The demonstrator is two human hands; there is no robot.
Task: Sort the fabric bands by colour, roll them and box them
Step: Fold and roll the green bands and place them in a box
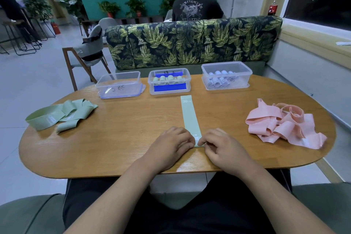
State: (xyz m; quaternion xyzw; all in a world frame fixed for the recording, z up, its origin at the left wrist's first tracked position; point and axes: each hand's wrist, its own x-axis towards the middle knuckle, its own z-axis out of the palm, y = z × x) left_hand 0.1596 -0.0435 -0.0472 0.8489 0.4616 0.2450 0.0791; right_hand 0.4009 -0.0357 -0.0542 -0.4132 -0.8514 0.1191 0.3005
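Three boxes: I log them in a row along the far side of the surface [123, 138]. The left box [119, 85] looks almost bare, the middle box [169, 81] holds green rolls, and the right box [226, 77] holds pale rolls. One colour per box, I judge, so each roll has an obvious home.
Flat green band [190, 116]: lies straight down the middle of the surface, long axis running away from me toward the middle box, far end printed "30". Laid flat, I judge, so it winds evenly.
Grip: left hand [171, 144] and right hand [222, 148] have their fingers curled down on the band's near end, one at each edge, clamped on it. Two hands keep the first turn square.
Green pile [60, 116]: loose bands, far left, within the left hand's reach.
Pink pile [281, 125]: loose tangle, far right, well apart from the green. Colour sorting looks done.
Step in hand: starting the roll. I cannot tell whether a turn is formed under the fingers.
Risk: a skewed start would cone the roll.
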